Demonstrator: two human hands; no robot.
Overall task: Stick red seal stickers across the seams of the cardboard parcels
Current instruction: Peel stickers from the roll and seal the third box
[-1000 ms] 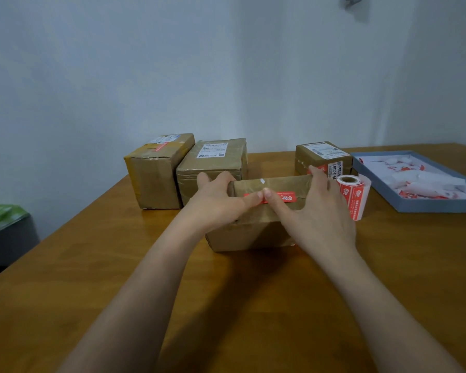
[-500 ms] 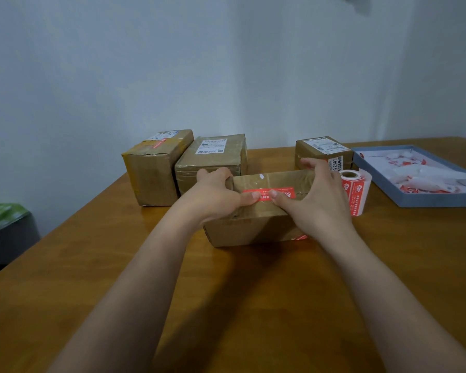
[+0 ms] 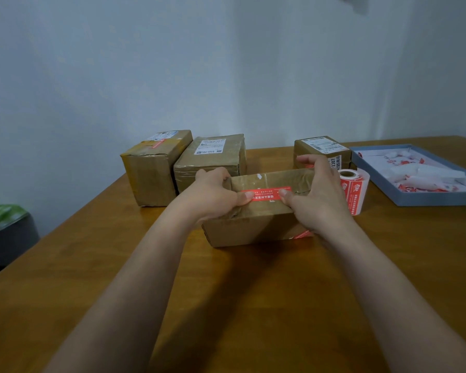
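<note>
Both hands hold the near parcel (image 3: 256,211) from its two ends: the left hand (image 3: 213,196) wraps the left end with curled fingers and its thumb presses down on the left end of the red seal sticker (image 3: 264,193), while the right hand (image 3: 318,195) is spread wide over the right end, fingers reaching over the far edge and the thumb pressing on the right end of the same sticker. This sticker lies flat along the top face of the parcel, between the two thumbs, with small white print on it. Near the lower right corner of the parcel's front side a bit of another red sticker (image 3: 303,234) shows, partly hidden by the right wrist. The parcel stands on the wooden table (image 3: 65,265), about in the middle.

Just beside the right hand stands a roll of red stickers (image 3: 354,189), upright. Behind it is a small parcel (image 3: 320,150) with a white label on top. Farther right lies a blue tray (image 3: 428,200) with white and red paper scraps inside. At the back left two more parcels stand side by side: the left one (image 3: 152,168) has a red strip on top, the middle one (image 3: 213,157) has a white label
</note>
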